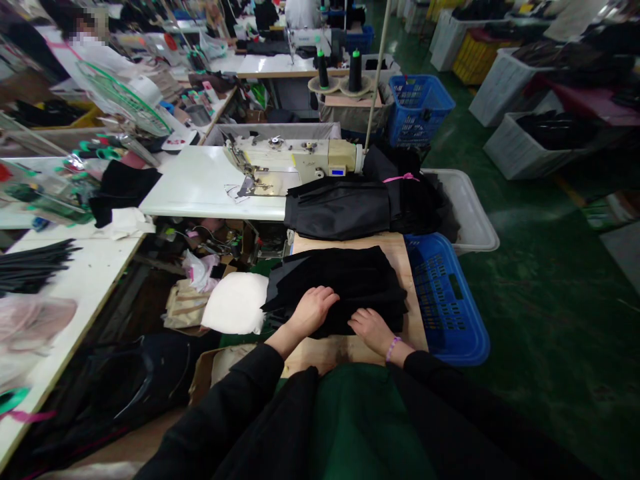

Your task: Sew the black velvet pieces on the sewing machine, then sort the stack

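Observation:
A stack of black fabric pieces lies on a wooden board in front of me. My left hand rests on the near middle of the stack, fingers together and slightly bent over the cloth. To its right, my right hand lies on the stack's near edge with its fingers spread a little; a pink-purple band circles that wrist. Both thumbs are largely hidden. Just beyond the board, another pile of dark fabric pieces sits at the edge of the sewing table.
A sewing machine stands on the table behind the piles. On the right are a blue basket and a white bin. A white cushion adjoins the stack's left end. A side table runs along the left.

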`<action>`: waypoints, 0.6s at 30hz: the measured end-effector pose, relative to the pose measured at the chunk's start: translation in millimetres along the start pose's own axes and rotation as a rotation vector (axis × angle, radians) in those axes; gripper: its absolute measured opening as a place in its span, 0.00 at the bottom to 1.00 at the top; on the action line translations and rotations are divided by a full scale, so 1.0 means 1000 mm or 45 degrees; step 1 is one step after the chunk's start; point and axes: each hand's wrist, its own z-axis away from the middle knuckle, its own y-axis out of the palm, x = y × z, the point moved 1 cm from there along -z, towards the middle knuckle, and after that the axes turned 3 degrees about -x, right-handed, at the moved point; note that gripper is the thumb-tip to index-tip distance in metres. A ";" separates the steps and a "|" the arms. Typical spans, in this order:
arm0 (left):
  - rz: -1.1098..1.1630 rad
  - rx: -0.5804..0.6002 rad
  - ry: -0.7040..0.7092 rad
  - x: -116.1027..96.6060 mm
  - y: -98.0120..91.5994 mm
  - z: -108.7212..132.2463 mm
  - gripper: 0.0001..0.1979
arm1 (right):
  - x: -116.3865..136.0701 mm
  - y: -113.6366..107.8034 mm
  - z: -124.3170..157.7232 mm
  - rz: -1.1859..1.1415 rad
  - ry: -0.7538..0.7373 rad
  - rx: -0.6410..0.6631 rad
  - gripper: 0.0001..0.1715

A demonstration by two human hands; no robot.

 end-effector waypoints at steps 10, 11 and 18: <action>-0.166 -0.299 -0.506 0.043 0.013 -0.041 0.19 | -0.015 0.004 0.000 -0.236 0.177 0.069 0.13; -0.172 -0.323 -0.496 0.039 0.014 -0.041 0.20 | -0.017 0.002 -0.002 -0.260 0.194 0.074 0.14; 0.515 0.117 -0.240 0.012 0.039 -0.010 0.08 | -0.022 -0.005 -0.008 -0.379 0.300 0.096 0.18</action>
